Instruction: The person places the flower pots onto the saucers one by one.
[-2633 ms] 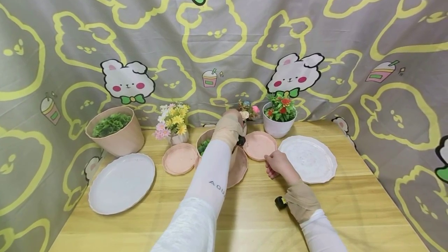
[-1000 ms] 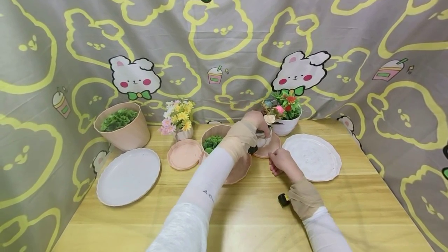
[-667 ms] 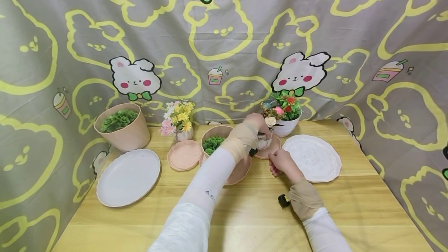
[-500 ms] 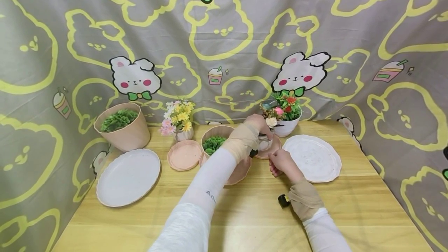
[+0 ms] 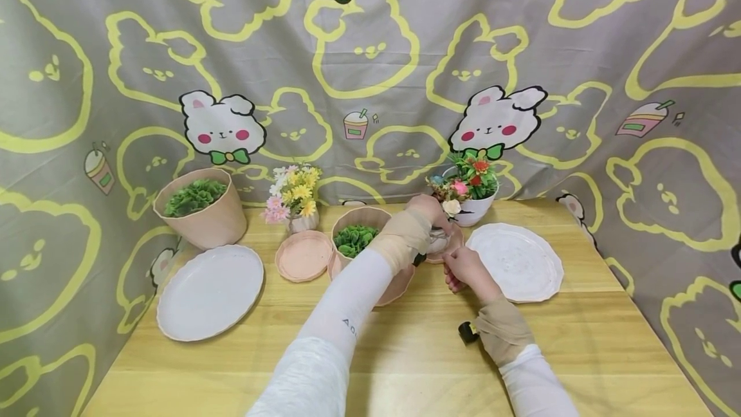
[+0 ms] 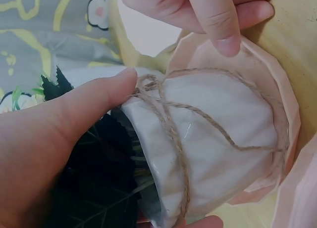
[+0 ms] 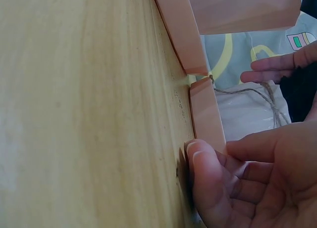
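My left hand [image 5: 428, 210] grips a small white flower pot [image 6: 213, 134], thumb at its rim and fingertips on the far side. Twine is tied around this pot, and its artificial flowers [image 5: 453, 197] show pink, cream and blue. Under the pot is a round pink saucer [image 7: 207, 114]; the pot's base sits within its rim, though full contact is hard to see. At the saucer's near edge, my right hand [image 5: 465, 267] pinches the rim, thumb on top and curled fingers outside, low against the table.
A pink planter of greenery [image 5: 354, 240] on a larger saucer stands left of the left wrist. Behind is a white pot with red flowers [image 5: 471, 208]. A white plate [image 5: 515, 262] lies right; another white plate [image 5: 211, 291], a pink saucer [image 5: 303, 256] and a tall planter [image 5: 217, 221] are left.
My left hand has carried the flower pot rightward from behind the planter onto the pink saucer. Lately the flowers have shifted slightly left. My right hand has stayed at the saucer's edge.
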Demonstrator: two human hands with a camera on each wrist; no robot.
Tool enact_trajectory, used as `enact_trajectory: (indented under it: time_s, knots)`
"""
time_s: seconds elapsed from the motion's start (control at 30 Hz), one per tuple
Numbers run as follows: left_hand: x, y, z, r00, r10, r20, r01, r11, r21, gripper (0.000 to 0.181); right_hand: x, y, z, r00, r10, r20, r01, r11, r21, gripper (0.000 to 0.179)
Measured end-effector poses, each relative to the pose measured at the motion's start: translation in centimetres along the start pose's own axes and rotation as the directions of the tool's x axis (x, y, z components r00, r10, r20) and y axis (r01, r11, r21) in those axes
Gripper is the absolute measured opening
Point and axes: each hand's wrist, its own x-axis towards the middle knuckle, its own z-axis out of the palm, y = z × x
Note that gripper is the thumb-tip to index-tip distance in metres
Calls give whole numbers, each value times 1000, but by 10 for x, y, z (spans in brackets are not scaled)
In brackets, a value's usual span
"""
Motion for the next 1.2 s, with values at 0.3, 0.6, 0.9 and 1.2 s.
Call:
enact_trajectory:
  time_s: [0.3,0.6,0.9,1.2]
  knots:
    - [-1,1,-8,998,-11,54,6,996,91,65,-1,-2,-3,1000,-26,-1,26,999,-21,45]
    - [-3,-7,-14,995,100,20,-101,994,49,52,1,0,-2,1000,-2,-2,2,1000,-2,44]
    - [-12,-21,-18,987,149,-62,-154,984,-87,40,1,0,1,1000,-12,3,12,1000,-3,44]
    - [-30,-30,-19,979,138,-150,-171,956,-240,28,-2,-1,2,1000,-3,-4,3,999,38,41]
